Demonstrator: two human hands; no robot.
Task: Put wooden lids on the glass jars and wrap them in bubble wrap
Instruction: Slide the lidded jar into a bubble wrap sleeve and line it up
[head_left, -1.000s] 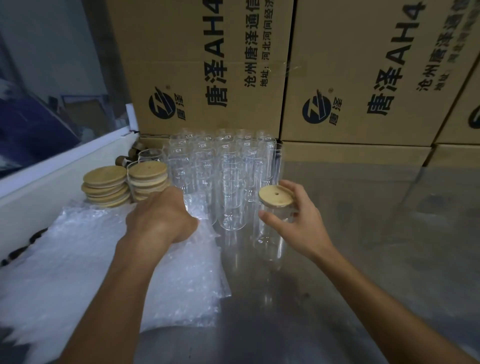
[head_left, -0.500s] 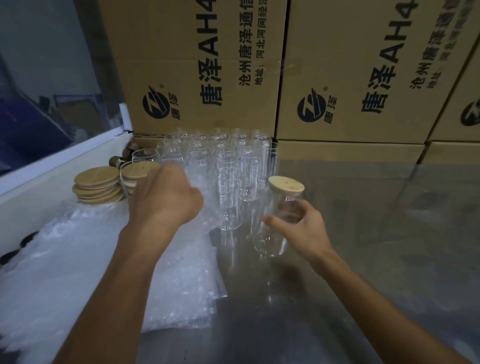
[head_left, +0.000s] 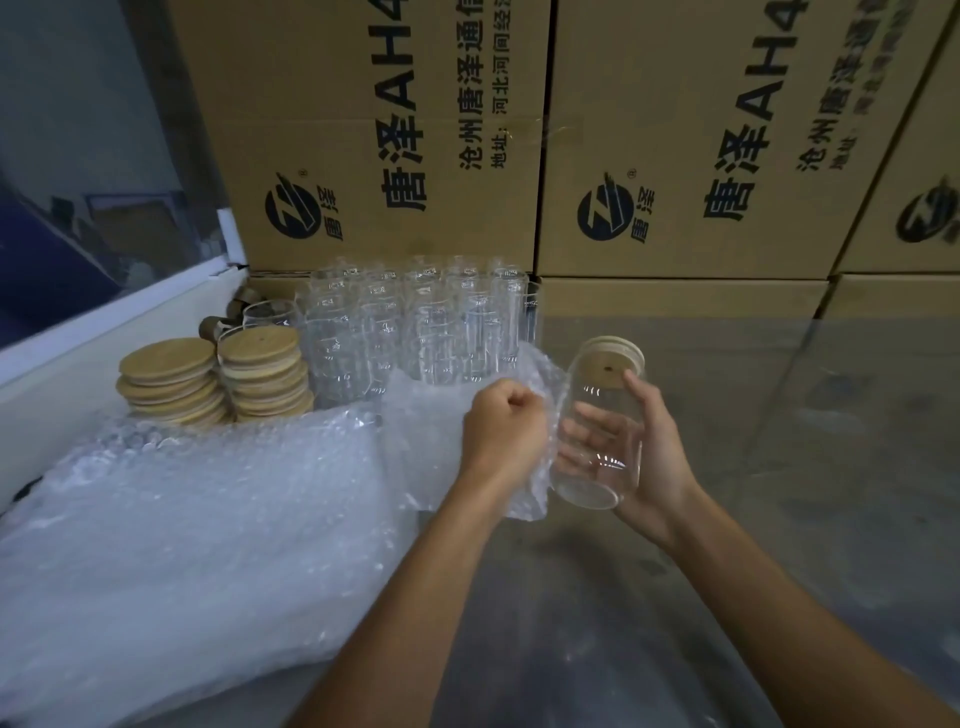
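Glass jar (head_left: 597, 441) lidded, right hand (head_left: 644, 452) gripping | left hand (head_left: 501, 428) fisted on bubble wrap sheet (head_left: 457, 400), 9 o'clock beside jar | wrapping barely begun | open jars (head_left: 415, 327), lid stacks (head_left: 218, 379) at 11 o'clock remain

Single head-worn view, facing forward and down, close over the table (head_left: 779, 467); cartons (head_left: 384, 135) stand at far edge.

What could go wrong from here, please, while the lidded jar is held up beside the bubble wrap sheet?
1. The right hand holds the tilted glass jar in the air above the table; a loose grip could drop it.
2. The wooden lid may slip off while the jar is tilted.
3. The left hand holds the bubble wrap sheet near the unlidded jars; dragging it could topple them.
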